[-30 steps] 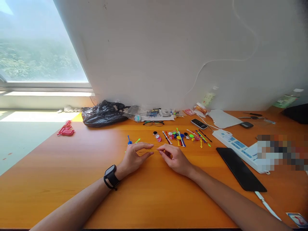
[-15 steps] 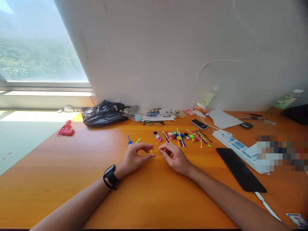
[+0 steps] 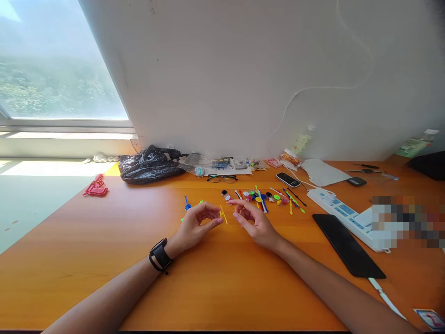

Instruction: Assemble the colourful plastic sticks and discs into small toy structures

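Observation:
My left hand [image 3: 197,221], with a black watch [image 3: 160,255] on its wrist, is curled with thumb and fingers about the hub of a small yellow plastic spinner [image 3: 224,215]. The spinner's thin arm stands steeply tilted just off the fingertips. Its hub is partly hidden by the fingers. Apart from the spinner, my right hand [image 3: 255,223] has its thumb and fingers parted and holds nothing. Behind my left hand lies a blue and green piece [image 3: 187,204], partly covered. Beyond my right hand is a pile of coloured arrow-tipped sticks and round pieces [image 3: 261,200].
Along the wall lie a black plastic bag [image 3: 149,164], a clear bottle [image 3: 194,168] and eyeglasses [image 3: 222,178]. To the right are a white power strip [image 3: 342,213], a black phone [image 3: 347,243] with a cable and a small remote-like device [image 3: 288,179]. Red plastic pieces [image 3: 96,186] lie left.
My right fingers have let go of the yellow spinner's arm and spread apart. The arm has turned from lying nearly level between my hands to a steep tilt.

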Demonstrator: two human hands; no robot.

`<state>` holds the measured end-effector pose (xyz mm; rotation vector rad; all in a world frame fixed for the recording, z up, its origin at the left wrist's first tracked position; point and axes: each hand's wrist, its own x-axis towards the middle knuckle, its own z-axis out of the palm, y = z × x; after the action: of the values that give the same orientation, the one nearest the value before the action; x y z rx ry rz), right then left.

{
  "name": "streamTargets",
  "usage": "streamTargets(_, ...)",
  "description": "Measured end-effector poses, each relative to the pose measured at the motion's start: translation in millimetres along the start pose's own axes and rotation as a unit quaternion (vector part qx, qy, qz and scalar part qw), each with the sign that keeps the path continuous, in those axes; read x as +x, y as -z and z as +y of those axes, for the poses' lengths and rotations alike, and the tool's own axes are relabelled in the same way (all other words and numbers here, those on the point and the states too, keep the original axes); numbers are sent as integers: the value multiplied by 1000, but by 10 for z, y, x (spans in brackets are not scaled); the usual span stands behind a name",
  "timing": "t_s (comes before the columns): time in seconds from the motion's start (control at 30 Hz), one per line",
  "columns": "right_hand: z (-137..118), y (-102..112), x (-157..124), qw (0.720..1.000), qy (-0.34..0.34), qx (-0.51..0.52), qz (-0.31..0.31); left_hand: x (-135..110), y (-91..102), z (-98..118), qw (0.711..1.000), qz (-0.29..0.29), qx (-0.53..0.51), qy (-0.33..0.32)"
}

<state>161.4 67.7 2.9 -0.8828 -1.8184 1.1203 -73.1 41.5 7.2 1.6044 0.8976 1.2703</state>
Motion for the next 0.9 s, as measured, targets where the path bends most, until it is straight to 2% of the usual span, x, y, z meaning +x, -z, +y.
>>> streamTargets(0.17,-64,10,-9,990,-41,126,-56,7,-1,-18,1000,10,1,1)
streamTargets(0.3,-85,47,13,981,-75,142,-111,8,6,-21,1000,17,16,-3)
streamTargets(0.37,-96,77,22,985,-72,126,-94,7,11,-24,1000,25,17,-2)
streamTargets(0.47,-105,117,38,991,-55,116,-25,6,19,-34,999,29,14,4)
streamTargets(0.53,-91,129,47,992,-58,112,-3,7,26,-42,999,28,17,6)
streamTargets(0.73,48,100,48,985,-109,134,18,13,34,-49,999,29,22,5)
streamTargets(0.9,68,78,36,984,-112,135,17,13,16,-15,1000,23,10,15)
